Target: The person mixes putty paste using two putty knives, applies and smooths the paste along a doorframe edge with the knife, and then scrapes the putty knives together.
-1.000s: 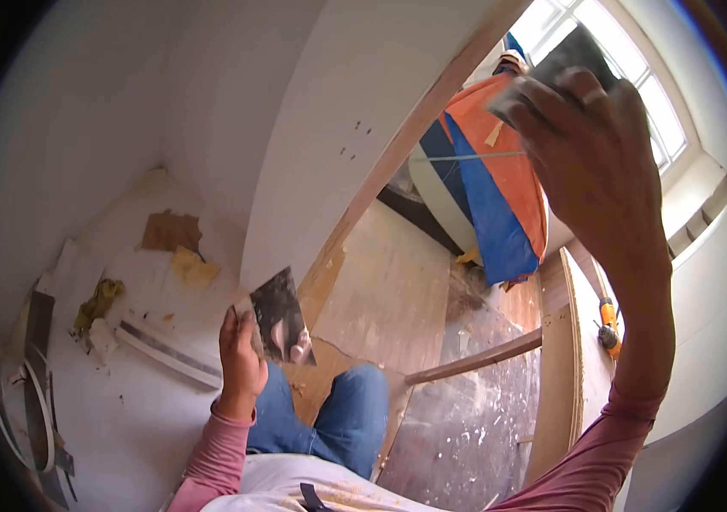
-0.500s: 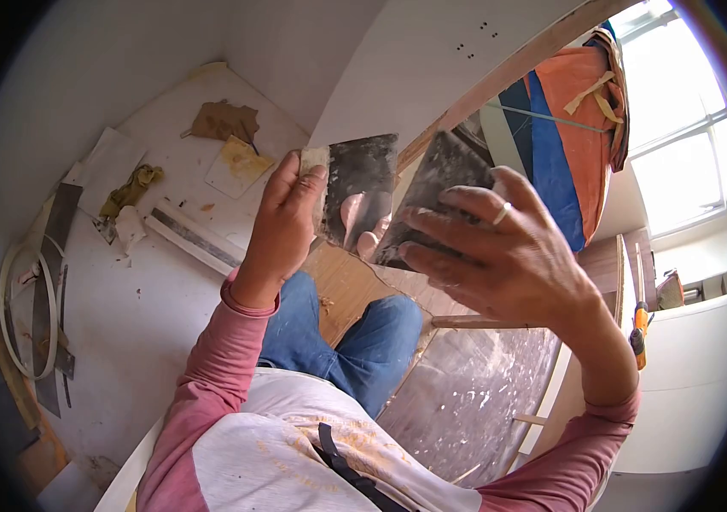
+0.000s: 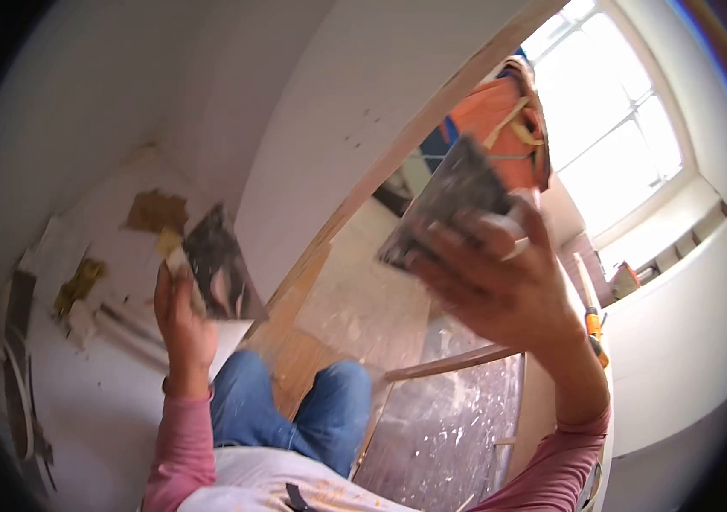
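Gripping two dark blades [image 3: 210, 247], one per hand [image 3: 189, 334]

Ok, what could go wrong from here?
Slip: the right hand grips the right blade with fingers spread over it, so it might shift.
Nick: the left hand holds the left blade near the white panel in view; depth is unclear, but a swing might catch it.
Mess: both blades look speckled, so any loose residue could drop on the jeans.
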